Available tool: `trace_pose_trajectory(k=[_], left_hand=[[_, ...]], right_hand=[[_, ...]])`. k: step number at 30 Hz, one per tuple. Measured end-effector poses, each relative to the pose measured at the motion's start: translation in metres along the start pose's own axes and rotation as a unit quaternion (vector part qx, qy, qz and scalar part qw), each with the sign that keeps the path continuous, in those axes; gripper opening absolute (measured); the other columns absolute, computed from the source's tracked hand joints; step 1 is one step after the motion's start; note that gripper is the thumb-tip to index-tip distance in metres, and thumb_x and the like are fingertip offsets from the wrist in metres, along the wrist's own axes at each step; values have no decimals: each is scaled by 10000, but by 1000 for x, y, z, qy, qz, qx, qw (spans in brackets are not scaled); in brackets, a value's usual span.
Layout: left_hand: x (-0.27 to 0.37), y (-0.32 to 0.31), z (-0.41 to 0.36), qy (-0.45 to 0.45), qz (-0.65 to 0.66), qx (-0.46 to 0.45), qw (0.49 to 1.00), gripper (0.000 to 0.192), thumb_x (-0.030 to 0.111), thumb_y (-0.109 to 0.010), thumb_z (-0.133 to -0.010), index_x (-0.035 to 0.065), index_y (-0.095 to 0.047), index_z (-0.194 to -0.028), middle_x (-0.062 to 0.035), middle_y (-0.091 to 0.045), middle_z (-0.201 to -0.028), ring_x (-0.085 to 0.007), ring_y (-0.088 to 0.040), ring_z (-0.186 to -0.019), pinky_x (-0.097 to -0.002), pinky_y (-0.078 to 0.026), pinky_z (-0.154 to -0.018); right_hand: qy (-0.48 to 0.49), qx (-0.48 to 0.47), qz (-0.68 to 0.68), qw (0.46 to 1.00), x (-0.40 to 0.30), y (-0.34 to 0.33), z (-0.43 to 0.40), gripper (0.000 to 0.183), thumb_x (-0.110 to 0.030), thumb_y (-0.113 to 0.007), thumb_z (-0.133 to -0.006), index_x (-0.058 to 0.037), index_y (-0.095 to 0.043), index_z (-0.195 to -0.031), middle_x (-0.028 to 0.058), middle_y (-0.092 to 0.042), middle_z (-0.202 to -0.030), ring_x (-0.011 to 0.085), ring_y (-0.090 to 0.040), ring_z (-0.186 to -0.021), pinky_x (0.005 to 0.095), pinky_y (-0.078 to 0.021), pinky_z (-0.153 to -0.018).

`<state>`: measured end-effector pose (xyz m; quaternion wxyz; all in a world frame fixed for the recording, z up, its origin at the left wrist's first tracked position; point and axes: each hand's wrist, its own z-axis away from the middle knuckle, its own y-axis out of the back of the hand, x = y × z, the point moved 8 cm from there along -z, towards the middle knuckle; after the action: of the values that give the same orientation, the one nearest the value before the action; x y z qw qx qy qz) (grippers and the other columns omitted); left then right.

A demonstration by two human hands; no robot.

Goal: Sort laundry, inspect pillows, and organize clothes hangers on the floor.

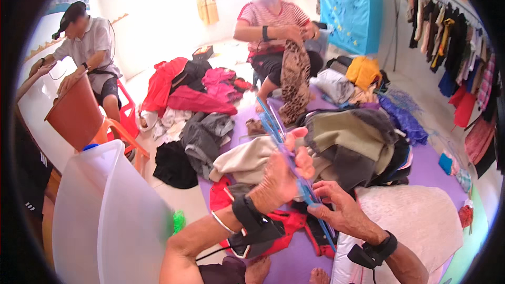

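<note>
A bundle of thin blue and purple clothes hangers (272, 126) slants across the middle of the view. My left hand (284, 169) grips it around the middle, fingers curled about the hangers. Lower down, my right hand (341, 207) has its thumb and fingers on the same bundle. Just behind the hands lie a cream garment (244, 157) and an olive-and-dark-grey garment (351, 130) on top of a pile. Red and black clothing (288, 225) is spread beneath my wrists on the purple mat (303, 262).
A translucent plastic bin (86, 213) stands at left, near an orange plastic stool (126, 134) and a brown bucket (73, 110). Two people sit beyond, one holding a leopard-print garment (296, 75). Clothing heaps (189, 90) cover the floor; a rack of hanging clothes (446, 35) is at right.
</note>
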<state>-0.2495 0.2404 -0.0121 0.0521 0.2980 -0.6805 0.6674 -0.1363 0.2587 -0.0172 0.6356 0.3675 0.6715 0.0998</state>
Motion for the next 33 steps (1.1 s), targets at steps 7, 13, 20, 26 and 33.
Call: trace_pose_trajectory(k=[7,13,20,26,33], left_hand=[[-64,-109,0,27,-51,-26,998,235,237,-456,-929,95,-481,-1114,-63,-556,-735,-182,-556,-655,-348,-469,-648],[-157,-232,56,287,45,-170,942,386,395,-523,-860,60,-523,-1052,-144,-573,-1058,-289,-542,-995,-448,-378,-918],[-279,-282,123,395,10,-156,905,428,377,-374,-928,11,-492,-1117,-173,-570,-1063,-317,-548,-1000,-454,-409,-926],[-362,-294,185,451,-11,-119,885,421,384,-319,-945,20,-512,-1032,-203,-590,-1016,-312,-574,-948,-425,-429,-903],[-396,-291,228,502,-46,-91,859,412,351,-309,-941,9,-503,-1064,-196,-556,-1089,-308,-546,-1008,-456,-415,-921]], right_hand=[[-109,101,-228,962,-27,59,87,221,-187,-514,-911,-19,-475,-1049,34,-525,-671,107,-515,-588,251,-426,-549],[-157,192,-254,935,-60,116,229,221,-208,-474,-930,-38,-480,-1071,-41,-399,-638,43,-382,-533,205,-321,-478],[-193,311,-301,881,-76,117,375,248,-254,-429,-953,-29,-500,-1030,-42,-349,-649,39,-345,-543,188,-306,-476],[-194,407,-382,807,-78,99,462,302,-276,-383,-967,-1,-497,-1018,-3,-408,-647,60,-397,-502,196,-347,-473],[-206,446,-421,763,-84,66,508,265,-236,-349,-973,-15,-488,-1020,50,-488,-697,130,-513,-564,221,-403,-537]])
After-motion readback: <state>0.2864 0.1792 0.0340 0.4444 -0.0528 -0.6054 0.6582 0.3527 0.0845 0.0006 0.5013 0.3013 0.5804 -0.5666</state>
